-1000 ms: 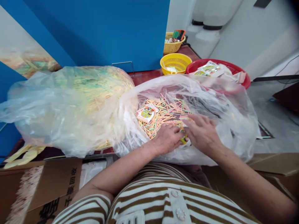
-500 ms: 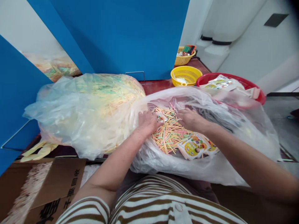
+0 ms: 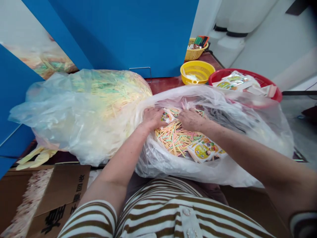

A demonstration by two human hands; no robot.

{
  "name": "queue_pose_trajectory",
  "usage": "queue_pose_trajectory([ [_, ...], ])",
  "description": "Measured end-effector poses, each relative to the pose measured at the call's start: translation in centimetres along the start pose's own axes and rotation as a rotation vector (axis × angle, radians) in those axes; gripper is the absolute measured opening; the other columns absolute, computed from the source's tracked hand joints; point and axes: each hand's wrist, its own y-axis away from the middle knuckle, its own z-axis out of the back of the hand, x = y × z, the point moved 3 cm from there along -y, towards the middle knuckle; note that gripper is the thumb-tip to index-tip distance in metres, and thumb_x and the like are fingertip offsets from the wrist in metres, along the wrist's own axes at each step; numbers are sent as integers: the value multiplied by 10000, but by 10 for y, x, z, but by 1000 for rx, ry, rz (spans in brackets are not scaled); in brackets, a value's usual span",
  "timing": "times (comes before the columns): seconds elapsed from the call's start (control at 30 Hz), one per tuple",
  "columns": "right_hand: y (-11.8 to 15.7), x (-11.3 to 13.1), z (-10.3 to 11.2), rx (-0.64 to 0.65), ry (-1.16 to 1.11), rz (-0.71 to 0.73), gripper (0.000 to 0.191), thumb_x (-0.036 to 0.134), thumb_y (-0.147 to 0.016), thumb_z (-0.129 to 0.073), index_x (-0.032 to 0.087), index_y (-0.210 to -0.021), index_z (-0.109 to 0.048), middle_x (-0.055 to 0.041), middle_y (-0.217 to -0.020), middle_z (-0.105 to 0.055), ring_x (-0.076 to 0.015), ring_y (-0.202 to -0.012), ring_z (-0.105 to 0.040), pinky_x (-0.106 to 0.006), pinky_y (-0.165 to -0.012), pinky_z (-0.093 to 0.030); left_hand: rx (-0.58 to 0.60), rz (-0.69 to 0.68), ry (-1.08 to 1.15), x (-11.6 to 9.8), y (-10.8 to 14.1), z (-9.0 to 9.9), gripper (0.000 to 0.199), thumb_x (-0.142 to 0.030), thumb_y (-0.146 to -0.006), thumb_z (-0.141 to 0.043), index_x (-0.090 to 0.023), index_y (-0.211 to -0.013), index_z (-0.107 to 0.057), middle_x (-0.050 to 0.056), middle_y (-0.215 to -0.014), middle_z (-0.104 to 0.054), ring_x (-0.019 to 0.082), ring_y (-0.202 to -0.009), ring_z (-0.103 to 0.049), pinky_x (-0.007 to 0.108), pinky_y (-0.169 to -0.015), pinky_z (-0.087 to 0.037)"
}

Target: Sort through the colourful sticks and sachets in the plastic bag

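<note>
Thin pastel sticks [image 3: 173, 140], like short straws, lie loose in a wide-mouthed clear plastic bag [image 3: 158, 168] in front of me. My left hand [image 3: 154, 118] reaches in from the left, thumb and fingers closed around the edge of a small printed packet [image 3: 167, 116]. Just right of that packet, my right hand [image 3: 190, 119] is down among the sticks with its fingers curled. Its fingertips are partly hidden, so what they grip cannot be made out. More printed packets [image 3: 204, 148] lie in the bag's near side, below my right forearm.
On the left lies a second, bulging bag of pastel sticks [image 3: 111, 96]. Behind stand a red basket [image 3: 276, 84] with packets, a yellow basket [image 3: 206, 71] and another yellow basket [image 3: 194, 54]. A blue panel [image 3: 119, 33] rises behind; a cardboard box [image 3: 61, 188] is below left.
My right hand has moved left, closer to the left hand, and dipped among the sticks. The packet by my left hand now shows more plainly. The whole view has shifted slightly.
</note>
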Motion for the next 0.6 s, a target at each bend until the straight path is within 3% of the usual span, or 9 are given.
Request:
queue_pose_trajectory([
  [0.17,11,-4,6,-50,1,5,226,157,-806,-400,129,-891,-607,-125,-913,-625,-250,-880,-533,-410,-800,-318,24,44,1,0,1,0,635,-641,-624,-560,-270,-1139,-529,73,-1177,-556,304,-1088,-438,434,-912,-261],
  [0.33,10,16,22,-85,-56,71,261,204,-839,-376,142,-968,-595,-116,-952,-598,-252,-922,-502,-397,-797,-334,22,25,-19,0,0,-2,611,-644,-645,-532,-261,-1120,-545,79,-1137,-573,313,-1072,-448,440,-899,-267],
  [0.5,6,22,28,53,-171,141,398,228,-754,-515,234,-1151,-541,-86,-1115,-538,-275,-1049,-452,-415,-837,-355,-12,-4,-27,0,4,-3,640,-683,-658,-487,-252,-1128,-546,96,-1114,-582,324,-1062,-454,449,-886,-273],
  [0.6,4,17,22,112,-173,119,438,225,-720,-570,247,-1156,-540,-78,-1145,-532,-279,-1060,-448,-419,-850,-356,-14,-13,-25,-1,5,-5,612,-672,-668,-490,-262,-1117,-553,89,-1102,-589,321,-1061,-451,449,-883,-270],
])
